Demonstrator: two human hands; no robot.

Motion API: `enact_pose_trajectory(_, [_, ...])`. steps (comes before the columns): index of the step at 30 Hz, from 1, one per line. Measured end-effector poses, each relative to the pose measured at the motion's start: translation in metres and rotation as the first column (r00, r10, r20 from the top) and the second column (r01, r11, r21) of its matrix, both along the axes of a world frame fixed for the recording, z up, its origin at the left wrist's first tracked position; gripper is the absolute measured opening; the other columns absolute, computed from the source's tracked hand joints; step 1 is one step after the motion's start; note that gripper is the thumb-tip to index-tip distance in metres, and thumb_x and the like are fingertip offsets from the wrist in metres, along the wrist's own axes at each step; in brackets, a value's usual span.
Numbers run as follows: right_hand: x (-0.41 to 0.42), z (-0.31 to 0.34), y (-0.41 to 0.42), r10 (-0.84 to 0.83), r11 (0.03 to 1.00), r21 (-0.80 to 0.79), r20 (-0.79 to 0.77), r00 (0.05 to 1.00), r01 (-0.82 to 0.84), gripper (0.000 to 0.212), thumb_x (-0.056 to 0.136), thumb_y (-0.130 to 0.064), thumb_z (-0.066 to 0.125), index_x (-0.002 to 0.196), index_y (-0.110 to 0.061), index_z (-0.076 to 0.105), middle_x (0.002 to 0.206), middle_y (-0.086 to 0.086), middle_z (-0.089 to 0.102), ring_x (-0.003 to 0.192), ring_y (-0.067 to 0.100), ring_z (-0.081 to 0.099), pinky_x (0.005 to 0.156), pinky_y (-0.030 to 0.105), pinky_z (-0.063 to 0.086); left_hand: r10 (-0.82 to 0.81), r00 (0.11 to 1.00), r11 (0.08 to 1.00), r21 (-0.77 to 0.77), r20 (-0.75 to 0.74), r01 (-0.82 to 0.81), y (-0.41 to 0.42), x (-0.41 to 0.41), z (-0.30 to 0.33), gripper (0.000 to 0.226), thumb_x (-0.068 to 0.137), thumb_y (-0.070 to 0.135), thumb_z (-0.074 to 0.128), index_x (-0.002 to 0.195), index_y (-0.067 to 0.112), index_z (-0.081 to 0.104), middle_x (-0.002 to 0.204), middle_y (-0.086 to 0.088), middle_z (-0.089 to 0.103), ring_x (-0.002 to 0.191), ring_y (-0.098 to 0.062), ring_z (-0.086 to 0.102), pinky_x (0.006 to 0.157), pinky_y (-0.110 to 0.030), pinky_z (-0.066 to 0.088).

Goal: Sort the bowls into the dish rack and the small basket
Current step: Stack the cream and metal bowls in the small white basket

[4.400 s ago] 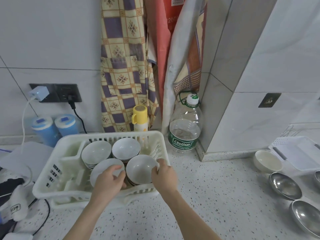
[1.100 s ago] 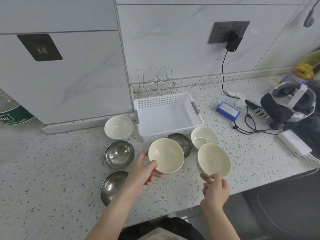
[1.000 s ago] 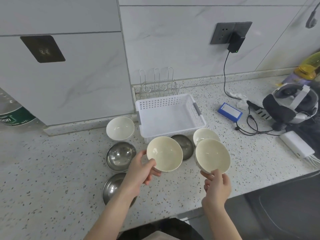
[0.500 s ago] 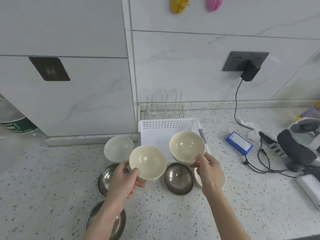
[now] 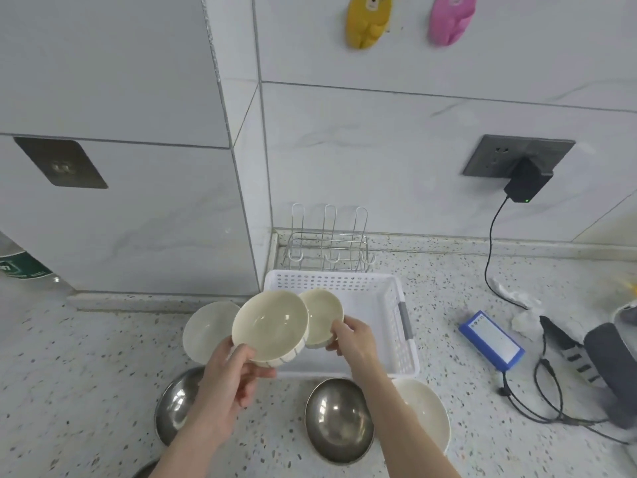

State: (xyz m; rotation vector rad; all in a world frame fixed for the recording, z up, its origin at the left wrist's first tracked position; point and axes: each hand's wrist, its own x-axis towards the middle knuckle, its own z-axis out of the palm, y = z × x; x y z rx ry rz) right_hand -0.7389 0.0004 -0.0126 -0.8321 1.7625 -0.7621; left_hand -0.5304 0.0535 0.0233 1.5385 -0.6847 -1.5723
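Observation:
My left hand (image 5: 229, 377) grips a cream bowl (image 5: 269, 326) by its near rim, held above the counter at the front left corner of the small white basket (image 5: 375, 301). A second cream bowl (image 5: 322, 317) is pinched at its rim by my right hand (image 5: 351, 339) and sits over the basket's left part, partly behind the first bowl. On the counter stand a cream bowl (image 5: 206, 331) at the left, another cream bowl (image 5: 425, 410) at the right, and two steel bowls (image 5: 339, 420) (image 5: 175, 407). The dish rack is out of view.
A wire rack (image 5: 329, 250) stands behind the basket against the wall. To the right lie a blue box (image 5: 491, 339), black cables (image 5: 537, 401) and a charger (image 5: 527, 181) plugged in the wall socket. A water bottle (image 5: 17, 262) shows at the left edge.
Both hands have carried their bowls forward and closer together. The right bowl is now over the basket, and the left bowl overlaps it.

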Motion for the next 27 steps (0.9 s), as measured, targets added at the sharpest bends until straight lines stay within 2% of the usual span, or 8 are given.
enact_pose_trajectory(5, [0.003, -0.008, -0.016, 0.033, 0.998, 0.051, 0.052, 0.998, -0.036, 0.017, 0.084, -0.015, 0.049, 0.078, -0.015, 0.065, 0.062, 0.004, 0.065, 0.041, 0.004, 0.054, 0.036, 0.012, 0.034, 0.061, 0.998, 0.998, -0.022, -0.001, -0.061, -0.014, -0.004, -0.005, 0.026, 0.090, 0.012, 0.047, 0.111, 0.022, 0.059, 0.077, -0.023, 0.073, 0.055, -0.019, 0.045, 0.037, -0.022, 0.028])
enact_pose_trajectory(9, [0.005, -0.015, -0.018, 0.025, 0.996, 0.084, 0.119, 0.993, -0.035, 0.019, 0.085, -0.012, 0.047, 0.077, -0.016, 0.064, 0.066, 0.009, 0.065, 0.035, 0.002, 0.047, 0.034, 0.012, 0.031, 0.078, 0.997, 0.997, -0.009, -0.029, -0.079, -0.024, -0.006, -0.008, 0.024, 0.092, 0.009, 0.044, 0.111, 0.016, 0.057, 0.073, -0.026, 0.071, 0.041, -0.013, 0.040, 0.035, -0.019, 0.027])
enact_pose_trajectory(13, [0.006, -0.020, -0.024, 0.020, 0.992, 0.121, 0.143, 0.990, -0.038, 0.020, 0.084, -0.016, 0.047, 0.082, -0.021, 0.066, 0.064, 0.004, 0.067, 0.040, 0.008, 0.048, 0.036, 0.014, 0.027, 0.082, 0.995, 0.997, 0.014, -0.057, -0.081, -0.033, -0.008, -0.012, 0.024, 0.093, 0.008, 0.041, 0.112, 0.011, 0.054, 0.073, -0.026, 0.071, 0.035, -0.010, 0.037, 0.035, -0.019, 0.025])
enact_pose_trajectory(18, [0.008, -0.022, -0.027, 0.062, 0.985, 0.148, 0.196, 0.979, -0.092, 0.024, 0.087, -0.018, 0.044, 0.095, -0.024, 0.066, 0.075, 0.004, 0.069, 0.044, 0.010, 0.053, 0.042, 0.017, 0.025, 0.080, 0.995, 0.997, 0.021, -0.052, -0.079, -0.037, -0.006, -0.015, 0.024, 0.094, 0.008, 0.042, 0.114, 0.013, 0.054, 0.073, -0.027, 0.070, 0.036, -0.010, 0.038, 0.035, -0.019, 0.027])
enact_pose_trajectory(24, [0.009, -0.017, -0.025, 0.172, 0.973, 0.121, 0.197, 0.965, -0.198, 0.030, 0.095, -0.028, 0.039, 0.118, -0.036, 0.056, 0.090, 0.001, 0.067, 0.049, 0.010, 0.058, 0.041, 0.017, 0.024, 0.069, 0.998, 0.997, 0.026, -0.016, -0.068, -0.042, -0.008, -0.018, 0.024, 0.094, 0.009, 0.043, 0.115, 0.014, 0.053, 0.075, -0.026, 0.072, 0.037, -0.011, 0.039, 0.035, -0.020, 0.027])
enact_pose_trajectory(27, [0.010, -0.015, -0.023, 0.211, 0.971, 0.081, 0.162, 0.964, -0.226, 0.030, 0.097, -0.029, 0.038, 0.123, -0.040, 0.051, 0.091, -0.002, 0.067, 0.055, 0.009, 0.057, 0.037, 0.015, 0.030, 0.043, 0.999, 0.998, 0.037, 0.005, -0.043, -0.046, -0.014, -0.017, 0.024, 0.093, 0.010, 0.045, 0.115, 0.015, 0.053, 0.075, -0.023, 0.073, 0.039, -0.011, 0.039, 0.035, -0.020, 0.028])
